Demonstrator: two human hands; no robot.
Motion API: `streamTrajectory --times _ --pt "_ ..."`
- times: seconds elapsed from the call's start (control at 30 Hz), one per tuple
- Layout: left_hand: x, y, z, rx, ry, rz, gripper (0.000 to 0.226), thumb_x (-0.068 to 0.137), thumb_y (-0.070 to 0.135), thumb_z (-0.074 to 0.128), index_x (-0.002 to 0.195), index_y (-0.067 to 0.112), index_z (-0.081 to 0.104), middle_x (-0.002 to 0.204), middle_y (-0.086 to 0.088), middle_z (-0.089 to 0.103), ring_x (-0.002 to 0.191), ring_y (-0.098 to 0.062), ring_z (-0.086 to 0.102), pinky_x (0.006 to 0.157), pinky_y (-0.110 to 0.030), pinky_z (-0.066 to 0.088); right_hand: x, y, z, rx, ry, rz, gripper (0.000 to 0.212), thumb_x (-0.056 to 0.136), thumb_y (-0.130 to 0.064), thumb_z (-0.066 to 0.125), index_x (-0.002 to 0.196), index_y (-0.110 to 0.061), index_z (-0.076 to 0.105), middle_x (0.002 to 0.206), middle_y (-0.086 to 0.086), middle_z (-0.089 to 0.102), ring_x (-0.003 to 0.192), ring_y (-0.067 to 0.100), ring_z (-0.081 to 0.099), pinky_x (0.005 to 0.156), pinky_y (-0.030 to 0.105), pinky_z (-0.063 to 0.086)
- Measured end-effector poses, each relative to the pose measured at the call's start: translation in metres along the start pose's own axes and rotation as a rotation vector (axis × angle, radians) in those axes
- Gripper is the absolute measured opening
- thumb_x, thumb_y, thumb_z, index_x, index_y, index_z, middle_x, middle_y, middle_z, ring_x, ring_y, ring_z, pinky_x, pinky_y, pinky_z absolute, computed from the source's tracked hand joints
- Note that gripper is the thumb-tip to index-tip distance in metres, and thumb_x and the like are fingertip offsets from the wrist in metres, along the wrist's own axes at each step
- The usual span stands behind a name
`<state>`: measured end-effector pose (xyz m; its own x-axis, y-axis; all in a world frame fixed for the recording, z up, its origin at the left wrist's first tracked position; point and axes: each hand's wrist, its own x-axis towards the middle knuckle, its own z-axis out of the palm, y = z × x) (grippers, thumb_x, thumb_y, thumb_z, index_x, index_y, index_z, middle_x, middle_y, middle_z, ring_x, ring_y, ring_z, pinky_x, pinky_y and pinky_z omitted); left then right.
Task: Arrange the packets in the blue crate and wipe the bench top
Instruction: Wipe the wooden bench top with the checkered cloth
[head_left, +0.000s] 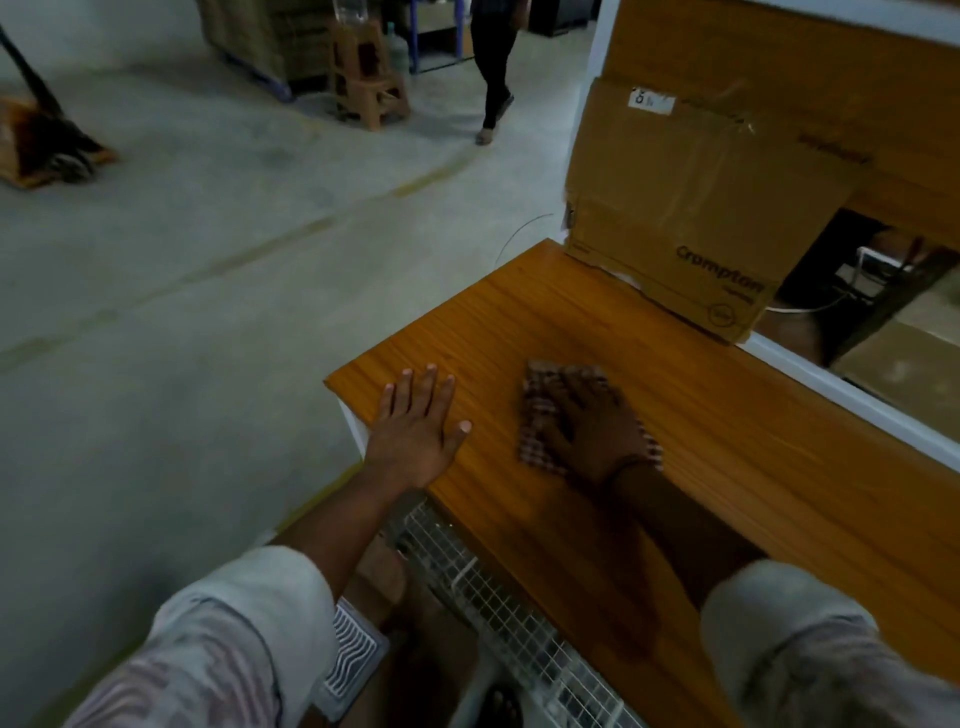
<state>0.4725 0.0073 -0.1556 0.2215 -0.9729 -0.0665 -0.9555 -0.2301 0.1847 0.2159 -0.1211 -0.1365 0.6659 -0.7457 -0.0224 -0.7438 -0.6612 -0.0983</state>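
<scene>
The wooden bench top runs from the middle of the view toward the lower right. My right hand presses flat on a checked cloth lying on the bench. My left hand rests flat with fingers spread on the bench's left corner and holds nothing. No blue crate and no packets are in view.
A flattened cardboard box leans against the wooden wall at the bench's far end. A white wire rack sits below the bench's front edge. On the concrete floor beyond, a person walks away past stacked plastic stools, and a pallet jack stands at the far left.
</scene>
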Motion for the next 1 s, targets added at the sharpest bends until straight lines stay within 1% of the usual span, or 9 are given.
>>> streamTrajectory --times 0.1,0.23,0.3,0.5,0.63,0.7,0.87,0.93,1.0 --pt "0.014 -0.001 0.000 0.016 0.028 -0.043 0.079 0.096 0.074 0.005 0.159 0.029 -0.010 0.166 -0.001 -0.018 0.152 -0.029 -0.019 0.123 -0.050 -0.007 0.024 -0.011 -0.004 -0.017 -0.006 0.303 0.070 0.098 -0.061 0.011 0.159 -0.027 0.018 0.166 0.007 0.012 0.153 0.031 0.007 0.121 0.056 0.006" --pt "0.029 -0.002 -0.002 0.036 0.037 -0.065 0.082 0.094 0.076 0.005 0.160 0.028 -0.008 0.167 -0.002 -0.015 0.153 -0.030 -0.017 0.123 -0.051 -0.005 0.006 -0.042 0.012 -0.041 -0.044 -0.237 0.066 0.101 -0.054 0.002 0.160 -0.026 0.014 0.167 0.005 0.010 0.154 0.029 0.005 0.121 0.056 0.006" --pt "0.032 -0.003 -0.003 0.045 0.036 -0.066 0.083 0.093 0.077 0.005 0.160 0.028 -0.009 0.167 -0.002 -0.015 0.152 -0.029 -0.019 0.123 -0.052 -0.005 0.011 -0.029 0.011 -0.021 -0.054 -0.358 0.063 0.102 -0.060 0.008 0.159 -0.033 0.015 0.167 -0.002 0.009 0.154 0.023 0.003 0.122 0.053 0.004" --pt "0.034 -0.004 -0.001 0.052 0.069 -0.071 0.082 0.094 0.077 0.010 0.160 0.031 -0.006 0.167 0.001 -0.013 0.153 -0.029 -0.017 0.120 -0.059 -0.008 0.084 -0.002 0.003 -0.033 -0.018 0.211 0.076 0.096 -0.068 0.013 0.159 -0.027 0.015 0.166 0.010 0.015 0.152 0.035 0.011 0.119 0.057 0.007" --pt "0.034 -0.006 0.003 0.090 0.094 -0.044 0.082 0.095 0.075 0.013 0.160 0.029 -0.003 0.167 -0.001 -0.011 0.154 -0.032 -0.012 0.120 -0.061 -0.003 0.040 -0.033 0.013 -0.044 -0.012 -0.373 0.065 0.101 -0.061 0.016 0.158 -0.030 0.020 0.166 0.000 0.018 0.152 0.025 0.016 0.120 0.054 0.013" --pt "0.035 -0.005 0.003 0.097 0.094 -0.053 0.081 0.095 0.075 0.012 0.160 0.029 -0.004 0.168 -0.001 -0.010 0.154 -0.032 -0.012 0.120 -0.062 -0.002 0.054 -0.016 0.008 -0.035 -0.034 -0.460 0.060 0.102 -0.057 0.018 0.158 -0.034 0.019 0.166 -0.005 0.017 0.152 0.021 0.015 0.120 0.053 0.016" --pt "0.035 -0.001 -0.001 0.094 0.083 -0.062 0.082 0.094 0.077 0.009 0.160 0.030 -0.004 0.168 -0.001 -0.009 0.153 -0.031 -0.013 0.120 -0.061 -0.003 0.136 0.010 0.003 -0.007 0.011 0.125 0.069 0.094 -0.055 0.013 0.158 -0.030 0.020 0.164 0.007 0.022 0.150 0.034 0.017 0.119 0.057 0.015" --pt "0.035 -0.001 -0.002 0.097 0.084 -0.062 0.082 0.094 0.077 0.008 0.160 0.030 -0.004 0.168 -0.001 -0.010 0.153 -0.031 -0.013 0.120 -0.061 -0.003 0.131 -0.017 0.003 -0.013 0.000 0.119 0.069 0.093 -0.051 0.016 0.158 -0.028 0.019 0.164 0.009 0.021 0.149 0.036 0.020 0.119 0.058 0.015" --pt "0.034 0.000 -0.002 0.100 0.088 -0.065 0.082 0.094 0.077 0.008 0.160 0.029 -0.005 0.168 -0.001 -0.011 0.153 -0.031 -0.014 0.120 -0.060 -0.003 0.097 -0.041 0.009 -0.002 -0.031 -0.061 0.065 0.096 -0.051 0.014 0.158 -0.030 0.018 0.165 0.007 0.019 0.150 0.033 0.019 0.119 0.057 0.016"
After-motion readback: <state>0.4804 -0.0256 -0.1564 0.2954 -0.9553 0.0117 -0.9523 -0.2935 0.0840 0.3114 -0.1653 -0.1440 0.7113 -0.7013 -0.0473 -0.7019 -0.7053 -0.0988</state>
